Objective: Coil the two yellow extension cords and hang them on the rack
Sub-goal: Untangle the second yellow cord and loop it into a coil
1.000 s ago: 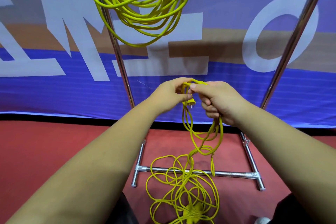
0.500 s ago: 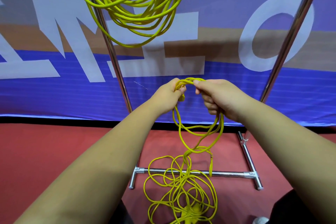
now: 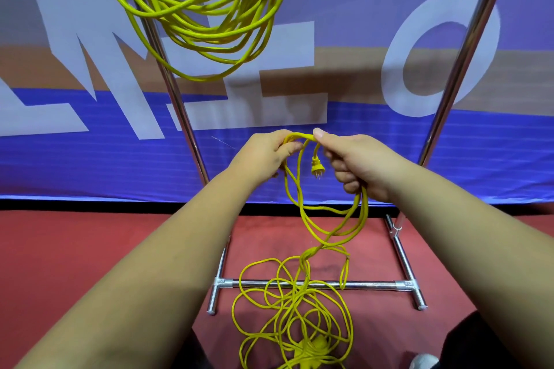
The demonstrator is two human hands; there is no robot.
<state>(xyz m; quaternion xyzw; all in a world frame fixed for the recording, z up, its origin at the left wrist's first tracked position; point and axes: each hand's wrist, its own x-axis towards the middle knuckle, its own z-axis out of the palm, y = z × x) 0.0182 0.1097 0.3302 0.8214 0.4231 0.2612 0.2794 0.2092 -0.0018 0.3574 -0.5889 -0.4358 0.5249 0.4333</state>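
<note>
One coil [image 3: 207, 27] hangs up on the rack [image 3: 374, 285], so cord one's done! Second cord [image 3: 363, 207] is in hand in front of the rack. The left hand [image 3: 262, 156] pinches the top strand, and the right hand [image 3: 358, 166] grips a few gathered loops with the plug [image 3: 316, 169] dangling between them. Most of it lies tangled over the rack's base bar. Coiling looks barely begun. Next call: the left draws up slack and feeds the right another loop without snagging that tangle.

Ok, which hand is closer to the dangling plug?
Right. The right hand grips the cord just beside the plug; the left hand holds the cord farther off, across the loop.
</note>
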